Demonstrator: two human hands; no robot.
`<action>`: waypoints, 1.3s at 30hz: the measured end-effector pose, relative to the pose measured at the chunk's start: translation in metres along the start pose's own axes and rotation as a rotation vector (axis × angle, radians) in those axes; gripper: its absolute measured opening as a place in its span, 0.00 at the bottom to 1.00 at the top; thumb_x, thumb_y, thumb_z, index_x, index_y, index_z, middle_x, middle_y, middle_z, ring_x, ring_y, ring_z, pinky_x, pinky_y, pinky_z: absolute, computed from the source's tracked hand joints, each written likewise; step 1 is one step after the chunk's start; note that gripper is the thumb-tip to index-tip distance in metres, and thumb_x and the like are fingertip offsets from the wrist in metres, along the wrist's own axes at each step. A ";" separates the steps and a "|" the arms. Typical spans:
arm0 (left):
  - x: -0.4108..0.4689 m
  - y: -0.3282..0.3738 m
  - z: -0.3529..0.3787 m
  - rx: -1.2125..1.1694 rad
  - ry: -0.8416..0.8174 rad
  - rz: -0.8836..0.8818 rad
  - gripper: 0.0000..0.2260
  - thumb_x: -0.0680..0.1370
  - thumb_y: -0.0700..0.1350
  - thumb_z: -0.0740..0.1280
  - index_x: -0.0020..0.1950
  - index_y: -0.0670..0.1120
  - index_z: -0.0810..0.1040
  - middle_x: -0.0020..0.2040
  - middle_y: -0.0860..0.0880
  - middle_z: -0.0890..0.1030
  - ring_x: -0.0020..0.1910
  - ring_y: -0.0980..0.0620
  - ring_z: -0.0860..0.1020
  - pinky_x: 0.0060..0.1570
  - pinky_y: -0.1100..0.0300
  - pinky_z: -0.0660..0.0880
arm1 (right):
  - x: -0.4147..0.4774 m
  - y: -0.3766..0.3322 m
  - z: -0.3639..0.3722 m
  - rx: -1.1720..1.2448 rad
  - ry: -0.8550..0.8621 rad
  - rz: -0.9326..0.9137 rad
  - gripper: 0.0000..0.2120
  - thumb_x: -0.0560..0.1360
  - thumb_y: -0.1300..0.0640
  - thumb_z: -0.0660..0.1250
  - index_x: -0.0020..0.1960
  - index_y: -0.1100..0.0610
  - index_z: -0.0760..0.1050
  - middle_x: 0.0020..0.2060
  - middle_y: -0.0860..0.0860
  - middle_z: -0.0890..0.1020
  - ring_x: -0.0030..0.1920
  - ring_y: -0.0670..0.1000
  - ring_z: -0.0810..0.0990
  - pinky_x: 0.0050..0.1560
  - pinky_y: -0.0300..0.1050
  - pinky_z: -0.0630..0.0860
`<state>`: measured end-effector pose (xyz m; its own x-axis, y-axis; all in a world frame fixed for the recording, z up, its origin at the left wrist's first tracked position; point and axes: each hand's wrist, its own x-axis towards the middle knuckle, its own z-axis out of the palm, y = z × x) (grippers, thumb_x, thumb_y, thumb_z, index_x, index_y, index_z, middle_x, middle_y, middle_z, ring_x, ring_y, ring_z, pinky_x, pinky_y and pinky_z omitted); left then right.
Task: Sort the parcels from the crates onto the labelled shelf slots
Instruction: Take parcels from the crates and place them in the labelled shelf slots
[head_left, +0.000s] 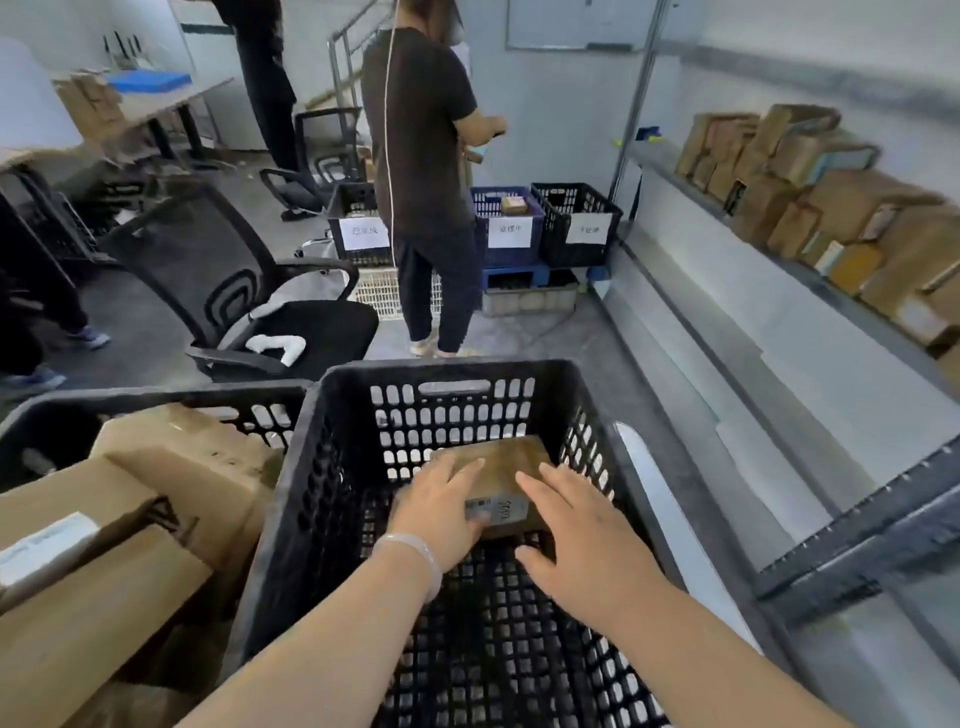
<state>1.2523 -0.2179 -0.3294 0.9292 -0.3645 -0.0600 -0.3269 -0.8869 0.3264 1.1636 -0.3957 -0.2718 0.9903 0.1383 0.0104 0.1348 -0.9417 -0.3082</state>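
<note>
Parcel — between left hand, right hand

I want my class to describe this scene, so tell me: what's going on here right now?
A person is reaching both hands into a black crate that holds a single brown parcel. The left hand lies on the parcel's near-left corner, and the right hand is spread open beside it. It is not lifted yet. The crate to the left is full of boxes, and the shelf on the right already carries many parcels.
</note>
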 end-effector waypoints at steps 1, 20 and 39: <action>0.012 -0.002 0.004 0.020 -0.027 0.012 0.31 0.79 0.58 0.65 0.79 0.57 0.57 0.79 0.52 0.56 0.78 0.49 0.54 0.74 0.46 0.60 | 0.000 0.001 0.003 0.003 -0.011 0.008 0.34 0.77 0.41 0.61 0.78 0.43 0.49 0.78 0.45 0.52 0.77 0.47 0.47 0.74 0.43 0.44; 0.044 -0.035 0.024 -0.205 -0.283 -0.219 0.40 0.67 0.62 0.75 0.75 0.67 0.60 0.64 0.53 0.62 0.63 0.48 0.68 0.65 0.49 0.71 | 0.000 0.009 0.014 0.151 -0.113 0.106 0.31 0.76 0.43 0.62 0.76 0.40 0.55 0.76 0.40 0.55 0.74 0.42 0.55 0.72 0.41 0.59; -0.087 0.034 -0.046 -1.760 -0.059 -0.603 0.16 0.78 0.58 0.67 0.64 0.56 0.76 0.52 0.50 0.86 0.51 0.43 0.84 0.48 0.46 0.77 | -0.011 -0.044 -0.011 1.340 -0.083 0.651 0.57 0.53 0.36 0.77 0.76 0.40 0.52 0.68 0.50 0.72 0.65 0.56 0.73 0.60 0.62 0.74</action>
<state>1.1686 -0.2034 -0.2693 0.8185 -0.1939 -0.5408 0.5710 0.3787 0.7284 1.1467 -0.3592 -0.2479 0.8523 -0.1250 -0.5078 -0.4944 0.1242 -0.8603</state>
